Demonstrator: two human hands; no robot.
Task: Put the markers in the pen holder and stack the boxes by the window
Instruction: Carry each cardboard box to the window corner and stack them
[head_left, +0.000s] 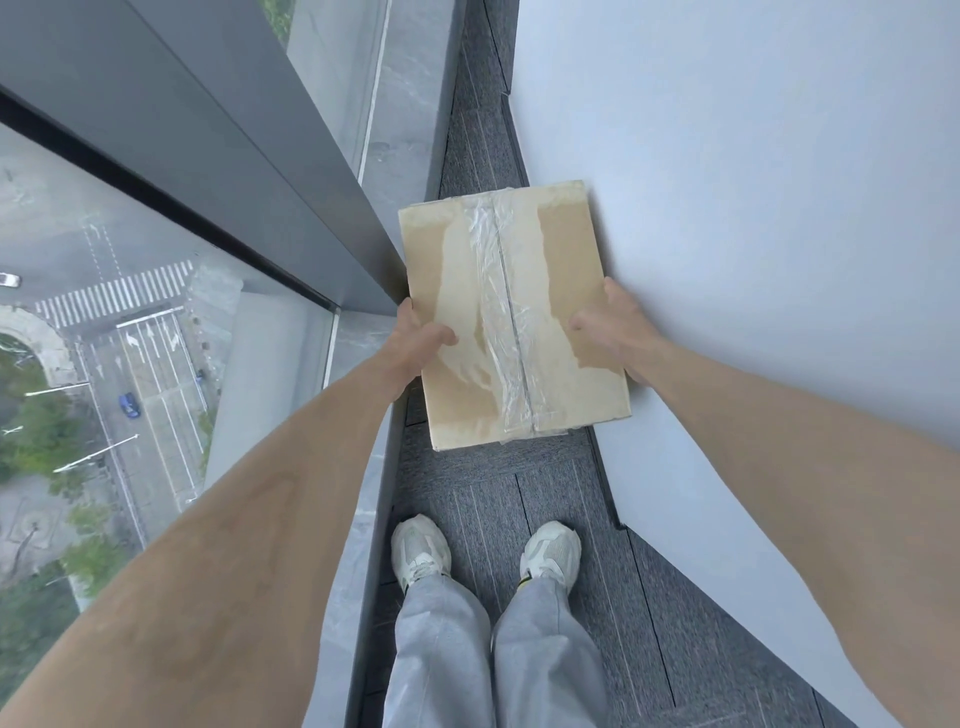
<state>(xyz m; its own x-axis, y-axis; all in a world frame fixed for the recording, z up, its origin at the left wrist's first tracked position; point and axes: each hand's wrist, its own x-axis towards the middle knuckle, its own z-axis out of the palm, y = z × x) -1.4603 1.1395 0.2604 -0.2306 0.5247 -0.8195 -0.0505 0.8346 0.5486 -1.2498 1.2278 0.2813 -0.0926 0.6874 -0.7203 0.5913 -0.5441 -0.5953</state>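
Note:
A brown cardboard box, taped along its middle seam with clear wrinkled tape, is held flat above the carpet between the window and a white wall. My left hand grips its left edge, thumb on top. My right hand grips the right edge, thumb on the lid and fingers down the side. I cannot tell whether the box rests on anything beneath it. No markers, pen holder or other boxes are in view.
A tall window with a grey metal frame and a stone sill runs along the left. A white wall closes the right. The grey carpet strip between them is narrow. My two feet in pale sneakers stand near the box.

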